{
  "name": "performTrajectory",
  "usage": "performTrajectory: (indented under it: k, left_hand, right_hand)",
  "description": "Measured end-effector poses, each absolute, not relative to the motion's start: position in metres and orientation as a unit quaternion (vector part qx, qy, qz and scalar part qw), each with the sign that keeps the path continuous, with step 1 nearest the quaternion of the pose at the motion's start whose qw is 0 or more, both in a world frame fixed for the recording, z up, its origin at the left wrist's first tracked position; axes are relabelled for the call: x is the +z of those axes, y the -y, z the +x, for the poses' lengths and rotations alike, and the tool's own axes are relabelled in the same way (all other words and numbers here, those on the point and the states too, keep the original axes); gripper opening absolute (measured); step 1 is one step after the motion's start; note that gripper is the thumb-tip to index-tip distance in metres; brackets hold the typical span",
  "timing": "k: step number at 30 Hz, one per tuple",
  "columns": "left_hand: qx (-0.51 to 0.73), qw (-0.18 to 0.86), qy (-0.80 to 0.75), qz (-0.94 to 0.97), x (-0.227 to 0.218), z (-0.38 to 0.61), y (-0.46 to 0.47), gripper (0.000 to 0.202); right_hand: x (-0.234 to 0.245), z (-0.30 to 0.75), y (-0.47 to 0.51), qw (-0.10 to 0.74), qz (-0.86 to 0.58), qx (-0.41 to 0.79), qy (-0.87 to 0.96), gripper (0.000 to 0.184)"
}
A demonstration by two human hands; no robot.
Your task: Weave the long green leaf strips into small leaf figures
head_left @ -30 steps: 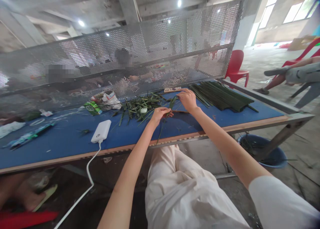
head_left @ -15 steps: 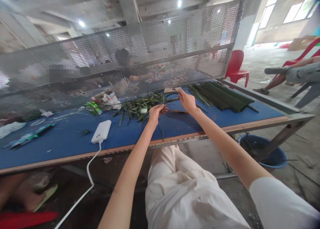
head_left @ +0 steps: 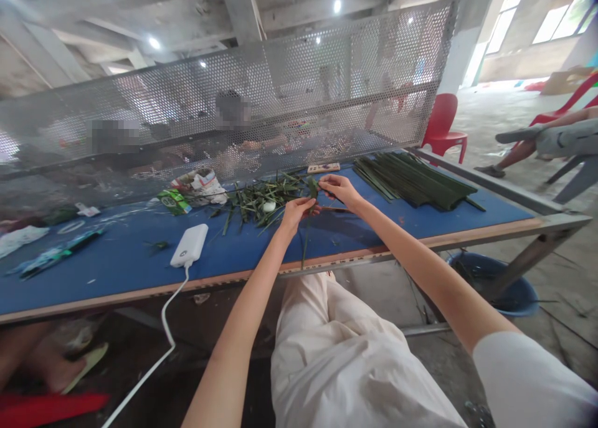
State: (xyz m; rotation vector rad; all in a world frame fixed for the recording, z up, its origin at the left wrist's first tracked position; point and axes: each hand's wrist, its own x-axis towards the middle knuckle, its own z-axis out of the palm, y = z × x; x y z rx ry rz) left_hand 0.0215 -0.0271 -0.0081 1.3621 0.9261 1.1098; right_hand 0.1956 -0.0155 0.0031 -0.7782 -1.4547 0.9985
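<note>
Over the blue tabletop, my left hand point(head_left: 299, 212) is closed in a pinch on a green leaf strip point(head_left: 306, 241), whose narrow end hangs down toward the table's front edge. Close beside it, my right hand point(head_left: 337, 189) has its fingers pinched at the upper, folded part of the same green leaf piece point(head_left: 313, 186). The finer shape of this piece is too small to make out. Behind and left of my hands lies a heap of cut leaf scraps point(head_left: 247, 197) with a small white round object point(head_left: 269, 207) on it. A bundle of long leaf strips point(head_left: 415, 179) lies to the right.
A white power bank point(head_left: 189, 246) with a cable sits left on the table. A green packet point(head_left: 174, 201) and crumpled white bag point(head_left: 208, 187) lie behind it. A perforated metal screen point(head_left: 289, 91) borders the back. A blue basin point(head_left: 518, 300) stands below right; a red chair point(head_left: 441, 129) stands beyond.
My right hand has moved left and slightly down, closer to my left hand. The strip that arched between the hands is now drawn in near the left fingers.
</note>
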Motion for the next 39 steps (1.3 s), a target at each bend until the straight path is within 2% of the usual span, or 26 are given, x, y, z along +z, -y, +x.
performTrajectory:
  k: [8,13,21,27,31,35,39]
  left_hand:
    - [0.49,0.524,-0.408,0.565,-0.011,0.021,0.023,0.02]
    - [0.503,0.49,-0.411,0.581,-0.013,0.021,0.023,0.014]
    - [0.521,0.45,-0.396,0.608,-0.017,0.024,0.022,0.019]
    - [0.529,0.42,-0.392,0.624,-0.019,0.025,0.021,0.025]
    - [0.524,0.417,-0.392,0.631,-0.019,0.024,0.02,0.028]
    - [0.529,0.416,-0.387,0.63,-0.019,0.024,0.021,0.027]
    - [0.534,0.425,-0.393,0.617,-0.017,0.024,0.023,0.024]
  right_hand:
    - [-0.005,0.186,0.016,0.538,-0.343,0.364,0.678,0.042]
    - [-0.007,0.183,0.014,0.551,-0.349,0.314,0.69,0.035]
    - [-0.014,0.183,0.01,0.592,-0.344,0.443,0.579,0.038]
    - [-0.017,0.184,0.006,0.588,-0.344,0.471,0.56,0.039]
    - [-0.018,0.187,0.006,0.587,-0.339,0.427,0.599,0.048]
    - [-0.019,0.186,0.005,0.563,-0.343,0.357,0.662,0.043]
    - [-0.019,0.184,0.005,0.56,-0.34,0.335,0.677,0.04]
